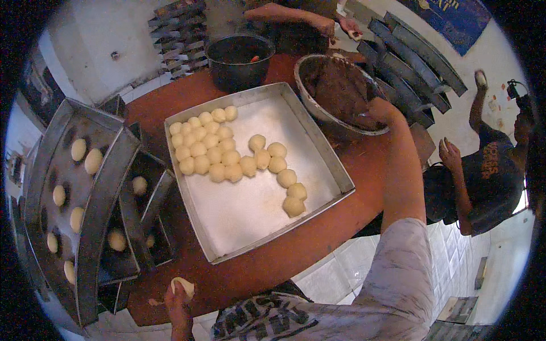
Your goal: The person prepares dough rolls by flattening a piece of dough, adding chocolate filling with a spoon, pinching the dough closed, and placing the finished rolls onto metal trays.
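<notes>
My left hand is closed around a flattened piece of pale dough, just beyond the near left edge of the table. My right hand reaches over the right rim of a large metal bowl heaped with dark brown filling. Its fingers are curled at the filling, and a small shiny bit shows beside them; what they grip is too unclear to name. Between my arms sits a square metal tray. Round dough balls crowd its far left corner, and a looser line of balls runs toward its right side.
At left, stacked metal trays hold spaced dough balls. A black pot stands at the far side of the reddish-brown table. More trays are piled at far right. Co-workers' hands hold dough pieces opposite and at right.
</notes>
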`<state>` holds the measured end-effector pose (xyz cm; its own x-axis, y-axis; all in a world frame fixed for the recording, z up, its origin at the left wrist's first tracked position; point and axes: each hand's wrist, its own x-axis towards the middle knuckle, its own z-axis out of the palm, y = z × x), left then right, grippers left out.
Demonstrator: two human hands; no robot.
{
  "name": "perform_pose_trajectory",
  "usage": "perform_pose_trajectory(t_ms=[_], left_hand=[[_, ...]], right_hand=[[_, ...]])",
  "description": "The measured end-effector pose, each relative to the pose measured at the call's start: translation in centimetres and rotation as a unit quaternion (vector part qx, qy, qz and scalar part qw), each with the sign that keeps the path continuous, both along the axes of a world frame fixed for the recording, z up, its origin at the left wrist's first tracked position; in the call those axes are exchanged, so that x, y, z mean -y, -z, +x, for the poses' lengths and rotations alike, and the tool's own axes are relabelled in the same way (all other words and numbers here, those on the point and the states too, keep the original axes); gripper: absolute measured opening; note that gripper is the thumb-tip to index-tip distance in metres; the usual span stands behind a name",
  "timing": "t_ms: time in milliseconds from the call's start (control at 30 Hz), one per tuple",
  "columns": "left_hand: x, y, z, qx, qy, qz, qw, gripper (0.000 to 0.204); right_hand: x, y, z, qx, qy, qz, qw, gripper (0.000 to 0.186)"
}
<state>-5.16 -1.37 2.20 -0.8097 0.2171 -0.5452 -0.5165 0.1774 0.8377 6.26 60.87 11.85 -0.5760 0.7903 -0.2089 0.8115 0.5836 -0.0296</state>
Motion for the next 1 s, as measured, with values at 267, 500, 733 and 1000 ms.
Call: perform_pose_trajectory(t_ms=[267, 500, 733, 1000], left_hand=[[0.5, 1.2, -1.8, -0.257, 0.275, -0.014, 0.926, 0.033], [1.3, 2.1, -1.3, -0.247, 0.122, 0.041, 0.961, 0.026], [10.7, 5.1, 0.0, 0.136, -0.112, 0.311, 0.934, 0.025], [13.6, 6.8, 0.7, -0.026, -0.144, 0.304, 0.941, 0.03]], right_hand=[[23.0, 1.1, -0.4, -0.422, -0.018, -0.363, 0.831, 0.016], [46.5, 8.9, -4.7, -0.359, -0.171, -0.718, 0.571, 0.014], [54.3, 12.6, -6.8, -0.235, -0.178, -0.694, 0.656, 0.022], [58.9, 15.4, -6.7, -0.282, -0.495, -0.207, 0.795, 0.039]])
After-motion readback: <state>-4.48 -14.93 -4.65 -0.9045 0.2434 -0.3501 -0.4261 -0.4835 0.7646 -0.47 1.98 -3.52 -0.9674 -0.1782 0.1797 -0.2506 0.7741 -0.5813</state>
